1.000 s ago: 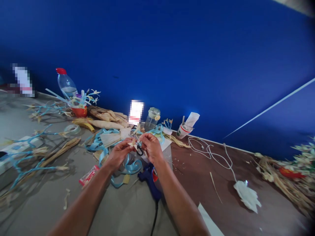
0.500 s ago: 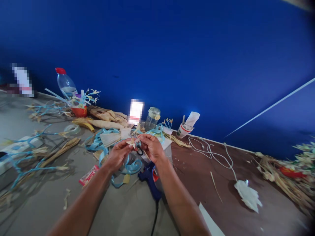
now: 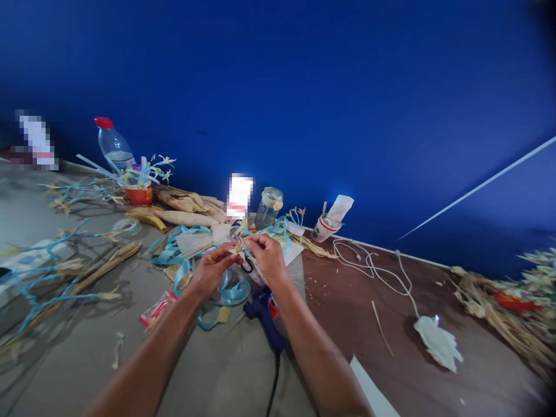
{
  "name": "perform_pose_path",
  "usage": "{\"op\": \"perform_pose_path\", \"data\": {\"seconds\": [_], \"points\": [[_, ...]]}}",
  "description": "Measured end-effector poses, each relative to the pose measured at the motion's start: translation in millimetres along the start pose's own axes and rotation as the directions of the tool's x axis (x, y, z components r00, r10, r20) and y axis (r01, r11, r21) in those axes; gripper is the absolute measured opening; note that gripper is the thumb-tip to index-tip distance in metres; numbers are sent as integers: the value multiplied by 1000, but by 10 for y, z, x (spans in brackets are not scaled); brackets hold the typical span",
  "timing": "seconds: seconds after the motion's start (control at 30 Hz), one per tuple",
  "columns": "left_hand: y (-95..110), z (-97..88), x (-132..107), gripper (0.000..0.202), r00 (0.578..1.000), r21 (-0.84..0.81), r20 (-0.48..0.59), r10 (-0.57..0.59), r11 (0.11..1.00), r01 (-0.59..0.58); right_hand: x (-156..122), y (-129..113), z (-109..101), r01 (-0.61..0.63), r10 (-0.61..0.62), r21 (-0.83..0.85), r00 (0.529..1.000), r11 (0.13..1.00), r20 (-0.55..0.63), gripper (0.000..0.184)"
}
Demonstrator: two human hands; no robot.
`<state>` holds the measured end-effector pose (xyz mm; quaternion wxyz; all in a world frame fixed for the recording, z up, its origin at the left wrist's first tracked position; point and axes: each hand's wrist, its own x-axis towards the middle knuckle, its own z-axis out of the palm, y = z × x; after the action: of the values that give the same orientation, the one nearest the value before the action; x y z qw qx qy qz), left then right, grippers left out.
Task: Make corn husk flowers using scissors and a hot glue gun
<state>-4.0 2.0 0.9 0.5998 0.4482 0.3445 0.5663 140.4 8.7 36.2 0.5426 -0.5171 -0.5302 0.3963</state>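
Both my hands meet above the table's middle. My left hand [image 3: 212, 269] pinches a small pale husk flower [image 3: 237, 249] by its petals. My right hand [image 3: 268, 259] is closed on the same flower from the right, fingers curled. Small black-handled scissors [image 3: 247, 266] show just below the flower, between the two hands; which hand carries them I cannot tell. Light blue ribbon [image 3: 226, 294] loops under my left wrist, and a blue glue gun [image 3: 263, 314] lies beneath my right forearm.
A red-capped bottle [image 3: 110, 145], a red cup of blue stems [image 3: 139, 193], corn husks [image 3: 186, 202], a glass jar [image 3: 268, 209] and a paper cup [image 3: 324, 229] line the blue wall. A white cable [image 3: 373, 267] and white husk piece [image 3: 438, 343] lie right. Blue-wrapped branches [image 3: 47, 272] spread left.
The hands with the flower have shifted slightly; the left fingers closed in nearer the right hand. Nothing was picked up or let go.
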Motion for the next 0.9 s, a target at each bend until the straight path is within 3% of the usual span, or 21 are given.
{"op": "perform_pose_path", "data": {"seconds": [0.1, 0.23, 0.33, 0.43, 0.57, 0.9], "points": [[-21, -23, 10, 19, 999, -1, -43, -9, 1000, 9, -13, -14, 14, -42, 40, 61, 999, 997, 30, 13], [-39, -46, 19, 20, 995, -26, -99, -1, 1000, -2, -18, -99, -2, -200, 194, 216, 980, 956, 47, 14], [-19, -27, 16, 22, 994, -26, -113, -1, 1000, -2, -19, -198, -29, -305, 276, 346, 952, 887, 132, 19], [13, 4, 11, 24, 992, -13, -127, 6, 1000, -8, -30, -250, -28, -369, 307, 363, 926, 856, 219, 27], [58, 42, 4, 25, 994, 2, -108, 25, 1000, -25, -48, -207, 13, -362, 302, 324, 928, 874, 219, 30], [114, 72, -10, 22, 999, 48, -46, 17, 999, -14, -26, -164, -3, -302, 273, 206, 949, 931, 158, 17]]}}
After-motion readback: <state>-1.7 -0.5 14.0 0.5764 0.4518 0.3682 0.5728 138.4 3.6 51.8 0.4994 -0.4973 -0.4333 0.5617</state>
